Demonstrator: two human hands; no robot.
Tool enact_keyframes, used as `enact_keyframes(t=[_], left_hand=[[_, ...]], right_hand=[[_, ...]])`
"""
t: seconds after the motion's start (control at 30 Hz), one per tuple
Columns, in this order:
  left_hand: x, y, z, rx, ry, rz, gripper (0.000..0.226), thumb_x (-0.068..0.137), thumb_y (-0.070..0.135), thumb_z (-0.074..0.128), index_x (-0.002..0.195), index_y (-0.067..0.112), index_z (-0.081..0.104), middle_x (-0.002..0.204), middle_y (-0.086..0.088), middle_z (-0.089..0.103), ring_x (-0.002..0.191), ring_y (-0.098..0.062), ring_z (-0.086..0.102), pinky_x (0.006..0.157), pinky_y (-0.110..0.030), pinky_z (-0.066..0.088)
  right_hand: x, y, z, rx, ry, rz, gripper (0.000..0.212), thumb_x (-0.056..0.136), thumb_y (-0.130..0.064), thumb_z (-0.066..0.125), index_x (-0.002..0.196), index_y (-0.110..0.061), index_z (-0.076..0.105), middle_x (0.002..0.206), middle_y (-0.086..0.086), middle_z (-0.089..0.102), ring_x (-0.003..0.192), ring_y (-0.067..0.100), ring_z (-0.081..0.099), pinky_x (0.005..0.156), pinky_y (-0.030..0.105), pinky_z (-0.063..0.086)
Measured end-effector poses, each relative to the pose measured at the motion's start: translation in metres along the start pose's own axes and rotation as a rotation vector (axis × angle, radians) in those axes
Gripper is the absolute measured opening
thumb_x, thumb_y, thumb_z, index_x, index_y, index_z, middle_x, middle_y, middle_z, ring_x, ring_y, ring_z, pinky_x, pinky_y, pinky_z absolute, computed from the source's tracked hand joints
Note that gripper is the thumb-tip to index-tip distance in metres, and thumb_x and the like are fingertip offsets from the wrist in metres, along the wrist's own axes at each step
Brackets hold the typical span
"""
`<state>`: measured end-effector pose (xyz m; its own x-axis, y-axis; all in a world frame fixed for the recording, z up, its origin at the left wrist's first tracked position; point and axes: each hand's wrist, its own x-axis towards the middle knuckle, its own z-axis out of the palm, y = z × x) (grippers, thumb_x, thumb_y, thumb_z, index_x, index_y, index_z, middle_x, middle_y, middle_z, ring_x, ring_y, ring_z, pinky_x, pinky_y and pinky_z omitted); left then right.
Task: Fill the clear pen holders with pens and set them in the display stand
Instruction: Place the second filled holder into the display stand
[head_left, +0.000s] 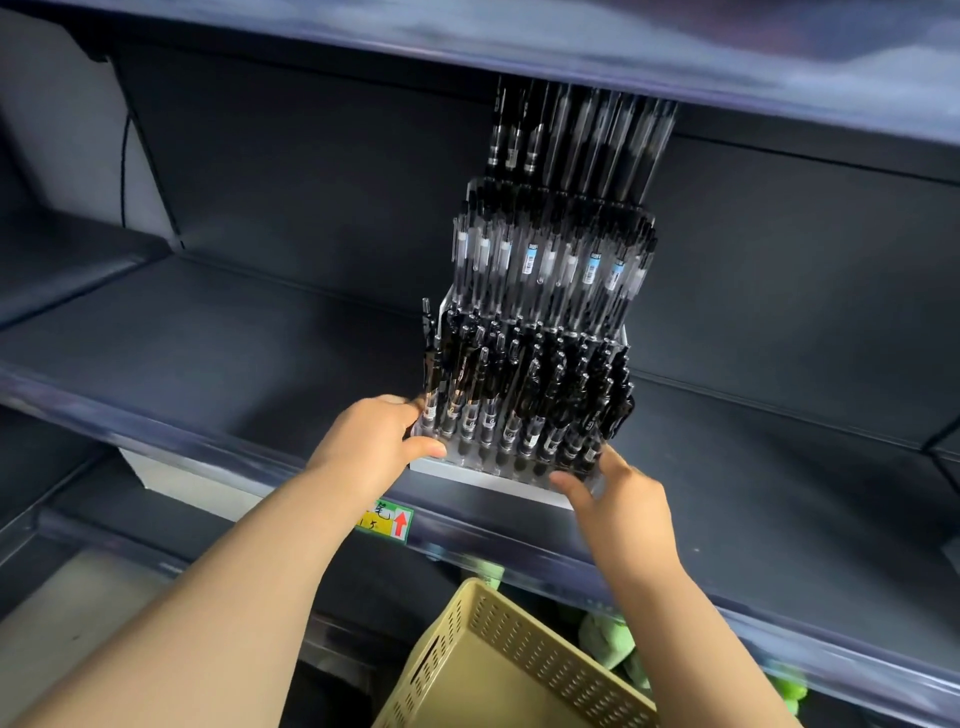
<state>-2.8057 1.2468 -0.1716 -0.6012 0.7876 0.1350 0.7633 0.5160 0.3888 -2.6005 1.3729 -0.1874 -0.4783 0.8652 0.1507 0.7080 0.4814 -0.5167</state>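
Note:
A tiered display stand (483, 480) sits on the dark shelf (234, 364), its white base at the shelf's front edge. Clear pen holders packed with black pens (524, 395) fill its front tier, clear-barrelled pens (550, 260) fill the tier behind, and taller dark pens (571, 140) rise at the back. My left hand (374, 441) grips the front clear holder at its left end, thumb on the front face. At the right front corner my right hand (618, 493) holds the same holder, thumb and index finger on either side of the corner.
A beige perforated basket (498, 670) sits below the shelf in front of me. Green plush items (608, 639) lie on the lower shelf to its right. A yellow and green price tag (387, 522) is on the shelf rail. Another shelf (519, 47) hangs just above the tallest pens.

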Motion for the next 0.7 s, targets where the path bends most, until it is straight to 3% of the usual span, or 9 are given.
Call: enact_keyframes(t=[0.1,0.17,0.27,0.37,0.47,0.57,0.7], left_hand=[[0.002,0.002,-0.006,0.144,-0.024,0.097,0.053,0.085,0.053,0.054,0.120,0.014,0.058,0.117,0.000,0.059,0.100,-0.021,0.056,0.079,-0.029,0.045],[0.004,0.002,-0.007,0.245,-0.032,0.143,0.049,0.087,0.053,0.051,0.112,0.012,0.057,0.105,-0.001,0.060,0.094,-0.022,0.056,0.074,-0.031,0.045],[0.006,0.007,-0.007,0.357,-0.070,0.187,0.045,0.091,0.051,0.045,0.103,0.009,0.057,0.103,-0.003,0.059,0.099,-0.022,0.053,0.076,-0.031,0.040],[0.006,0.004,-0.004,0.309,-0.045,0.217,0.038,0.091,0.048,0.048,0.090,0.011,0.055,0.090,-0.001,0.054,0.094,-0.021,0.053,0.071,-0.029,0.037],[0.004,0.000,0.000,0.101,-0.004,0.168,0.036,0.086,0.045,0.059,0.079,0.011,0.051,0.078,0.004,0.048,0.076,-0.020,0.053,0.060,-0.028,0.035],[0.008,-0.004,0.001,0.029,-0.013,0.117,0.045,0.082,0.043,0.065,0.060,0.018,0.035,0.064,0.005,0.038,0.059,-0.013,0.037,0.050,-0.029,0.025],[0.014,-0.010,0.003,-0.049,-0.017,0.066,0.052,0.080,0.041,0.068,0.058,0.020,0.026,0.060,0.005,0.034,0.054,-0.010,0.029,0.047,-0.028,0.023]], right_hand=[[0.005,0.001,-0.005,-0.072,0.000,-0.039,0.062,0.082,-0.053,0.060,0.123,-0.008,0.052,0.058,-0.008,0.043,0.058,0.015,0.046,0.043,0.020,0.027],[0.009,0.001,-0.005,-0.103,-0.007,-0.047,0.055,0.080,-0.055,0.062,0.111,-0.010,0.057,0.051,-0.008,0.040,0.048,0.010,0.041,0.041,0.021,0.026],[0.015,0.003,-0.010,-0.150,0.000,-0.066,0.039,0.080,-0.055,0.063,0.092,-0.019,0.055,0.043,-0.008,0.038,0.042,0.003,0.034,0.038,0.018,0.021],[0.017,0.004,-0.008,-0.168,0.021,-0.093,0.055,0.081,-0.053,0.063,0.105,-0.004,0.061,0.041,-0.007,0.037,0.040,0.002,0.033,0.038,0.018,0.020],[0.012,0.005,-0.003,-0.158,0.038,-0.086,0.058,0.083,-0.053,0.059,0.117,-0.007,0.057,0.039,-0.010,0.037,0.039,0.000,0.033,0.034,0.013,0.018],[0.008,0.004,0.005,-0.088,0.056,-0.052,0.057,0.085,-0.052,0.057,0.124,-0.010,0.053,0.043,-0.011,0.040,0.040,-0.001,0.036,0.033,0.015,0.022],[0.008,-0.001,0.009,-0.006,0.062,-0.039,0.053,0.086,-0.049,0.057,0.122,-0.010,0.055,0.048,-0.008,0.045,0.045,0.001,0.039,0.038,0.013,0.024]])
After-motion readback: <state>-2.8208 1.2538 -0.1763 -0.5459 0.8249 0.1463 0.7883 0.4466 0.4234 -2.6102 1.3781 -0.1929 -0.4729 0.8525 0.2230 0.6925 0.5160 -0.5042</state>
